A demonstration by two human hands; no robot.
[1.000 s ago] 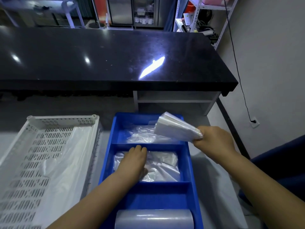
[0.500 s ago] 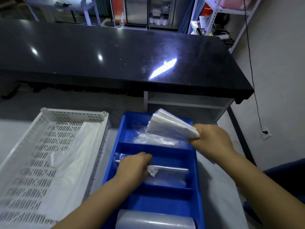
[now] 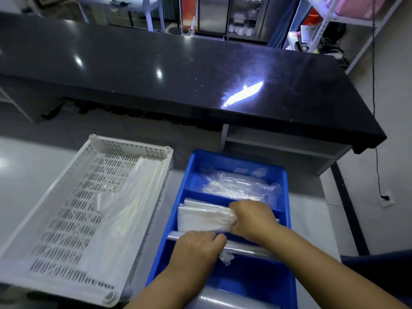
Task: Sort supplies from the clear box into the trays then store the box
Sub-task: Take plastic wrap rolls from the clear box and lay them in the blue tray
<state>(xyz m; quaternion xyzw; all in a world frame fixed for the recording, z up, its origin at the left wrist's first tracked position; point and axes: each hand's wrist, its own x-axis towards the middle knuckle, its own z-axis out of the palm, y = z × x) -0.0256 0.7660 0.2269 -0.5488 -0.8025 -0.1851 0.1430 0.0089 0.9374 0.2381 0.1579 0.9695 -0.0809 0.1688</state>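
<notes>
risk: the slick stack (image 3: 200, 217) may fan out or spill from its bay if the right hand (image 3: 252, 219) lets go before it lies flat; a nudge could shift the roll (image 3: 252, 247).
room: shelving (image 3: 330, 21) at 1 o'clock, wall cable (image 3: 375, 108) at 3.
counter (image 3: 178, 70): glossy black, 12 o'clock.
table (image 3: 26, 175): grey, under both trays.
white tray (image 3: 129, 143): 9 o'clock, film (image 3: 124, 208) inside.
blue tray (image 3: 223, 158): 6 o'clock, loose bags (image 3: 236, 186) in far bay.
stack: middle bay.
roll: across the tray, just nearer than the stack.
right hand: pinches the stack's end.
left hand (image 3: 196, 248): curled round the roll.
</notes>
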